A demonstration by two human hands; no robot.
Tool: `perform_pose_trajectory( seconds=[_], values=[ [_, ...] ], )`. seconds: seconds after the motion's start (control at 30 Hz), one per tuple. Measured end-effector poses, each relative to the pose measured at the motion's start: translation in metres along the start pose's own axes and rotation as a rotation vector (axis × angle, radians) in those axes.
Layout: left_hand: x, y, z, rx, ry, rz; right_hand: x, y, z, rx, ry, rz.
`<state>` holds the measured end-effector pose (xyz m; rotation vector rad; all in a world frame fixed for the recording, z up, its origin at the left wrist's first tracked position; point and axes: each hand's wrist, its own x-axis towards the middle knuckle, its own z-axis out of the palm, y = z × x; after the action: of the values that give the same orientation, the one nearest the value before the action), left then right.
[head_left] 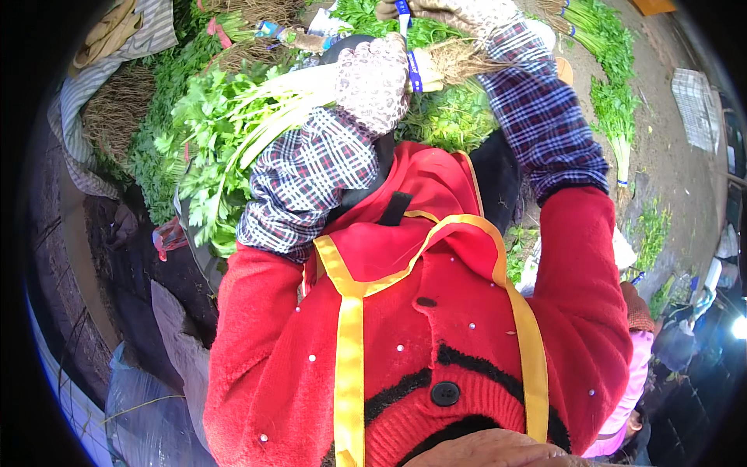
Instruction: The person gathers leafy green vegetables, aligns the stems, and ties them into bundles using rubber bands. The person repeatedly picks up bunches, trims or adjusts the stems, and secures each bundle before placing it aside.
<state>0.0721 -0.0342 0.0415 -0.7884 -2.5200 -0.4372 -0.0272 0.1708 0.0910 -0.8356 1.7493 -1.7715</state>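
Note:
My left hand (373, 84), in a leopard-print glove, grips a bunch of leafy celery (292, 93). The leaves hang to the left over my plaid sleeve cover, and the pale stalks and stringy roots (461, 61) point right. Around the stalks near the root end runs a blue printed band (415, 71). Beyond the bunch, at the top edge, my gloved right hand (461, 14) pinches a blue-and-white strip (403, 13). Part of that hand is cut off by the frame. Whether the strip joins the band is hidden behind my left hand.
More celery with roots (119, 111) lies heaped at left beside striped cloth (117, 46). Banded bunches (621, 134) rest on the soil at right, near a whitish woven sheet (694, 108). Loose greens (452, 119) lie below my hands. Another person in pink (627, 385) is at lower right.

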Motion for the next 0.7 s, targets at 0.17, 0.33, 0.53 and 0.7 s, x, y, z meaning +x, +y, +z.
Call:
perform_pose_trajectory(
  seconds=[0.17, 0.33, 0.53, 0.7],
  values=[
    [0.003, 0.0, 0.011, 0.17, -0.195, -0.107, -0.056, -0.049, 0.1, 0.243, 0.322, -0.073],
    [0.009, -0.012, 0.011, 0.018, -0.073, -0.179, -0.151, 0.004, 0.228, 0.032, 0.835, 0.137],
    [0.018, -0.016, -0.009, -0.093, -0.219, 0.074, -0.161, 0.109, 0.222, -0.079, 0.92, 0.122],
    [0.021, -0.054, -0.024, -1.035, -0.538, 0.182, -0.117, 0.117, 0.152, -0.339, 0.874, 0.119]
  ],
)
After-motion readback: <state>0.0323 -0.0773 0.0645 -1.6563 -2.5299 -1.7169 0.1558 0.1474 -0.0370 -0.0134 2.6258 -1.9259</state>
